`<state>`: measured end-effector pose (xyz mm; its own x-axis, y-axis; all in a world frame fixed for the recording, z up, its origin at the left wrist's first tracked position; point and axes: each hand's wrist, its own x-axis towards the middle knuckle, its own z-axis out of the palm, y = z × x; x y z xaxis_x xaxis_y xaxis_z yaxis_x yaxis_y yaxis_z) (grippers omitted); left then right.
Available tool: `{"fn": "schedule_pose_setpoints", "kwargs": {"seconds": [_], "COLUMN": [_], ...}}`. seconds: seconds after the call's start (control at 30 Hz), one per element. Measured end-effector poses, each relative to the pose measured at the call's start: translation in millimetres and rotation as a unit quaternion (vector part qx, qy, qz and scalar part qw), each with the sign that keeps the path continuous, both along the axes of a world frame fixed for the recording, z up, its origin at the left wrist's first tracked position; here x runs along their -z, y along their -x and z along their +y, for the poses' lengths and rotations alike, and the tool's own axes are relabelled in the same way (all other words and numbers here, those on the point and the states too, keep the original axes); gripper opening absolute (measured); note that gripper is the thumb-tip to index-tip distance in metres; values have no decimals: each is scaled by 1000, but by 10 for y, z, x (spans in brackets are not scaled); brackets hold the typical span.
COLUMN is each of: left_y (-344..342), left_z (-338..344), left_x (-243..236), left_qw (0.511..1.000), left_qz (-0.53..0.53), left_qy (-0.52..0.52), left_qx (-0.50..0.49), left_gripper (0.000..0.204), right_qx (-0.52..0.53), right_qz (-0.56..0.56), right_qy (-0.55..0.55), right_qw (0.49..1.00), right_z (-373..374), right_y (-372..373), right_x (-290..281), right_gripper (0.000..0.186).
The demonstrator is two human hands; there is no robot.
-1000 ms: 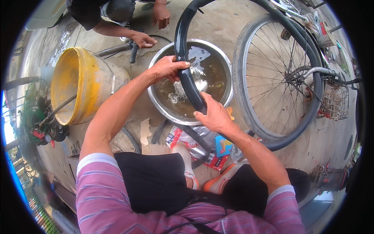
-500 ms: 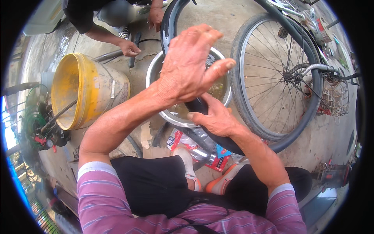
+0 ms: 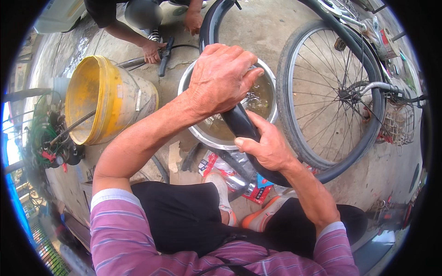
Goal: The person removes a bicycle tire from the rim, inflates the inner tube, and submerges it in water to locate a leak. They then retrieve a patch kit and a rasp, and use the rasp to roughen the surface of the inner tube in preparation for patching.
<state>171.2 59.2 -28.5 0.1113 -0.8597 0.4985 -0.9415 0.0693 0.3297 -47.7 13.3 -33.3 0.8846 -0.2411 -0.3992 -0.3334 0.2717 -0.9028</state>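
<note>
Right hand point(image 3: 271, 145) grips tube point(image 3: 239, 122); left hand point(image 3: 221, 80) (grip unclear) partly hides basin point(image 3: 206, 138) near bucket point(image 3: 126, 103).

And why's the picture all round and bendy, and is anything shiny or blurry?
Head view: the wide lens bends edges inside a round black border; head view: light glints on the water in the metal basin; head view: the far left edge is washed-out white, while the left hand looks fairly sharp.
</note>
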Motion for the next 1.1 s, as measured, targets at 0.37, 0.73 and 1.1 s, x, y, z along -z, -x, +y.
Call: {"fn": "schedule_pose_setpoints", "kwargs": {"seconds": [0.37,0.73,1.1], "left_y": [-351,-382,-339], "left_z": [-12,-50,-22], "left_x": [-63,-70,-267], "left_qw": [975,973,964], "left_qz": [207,212,250], "left_qy": [-12,8,13], "left_qx": [-77,-89,-94], "left_gripper": [24,29,29], "right_qx": [-8,-9,-38], "right_qz": [-50,-30,-49], "right_qy": [26,-130,-132], "right_qw": [998,991,989], "right_z": [42,29,30], "right_y": [92,88,88], "right_x": [106,-51,-34], "right_gripper": [72,67,71]}}
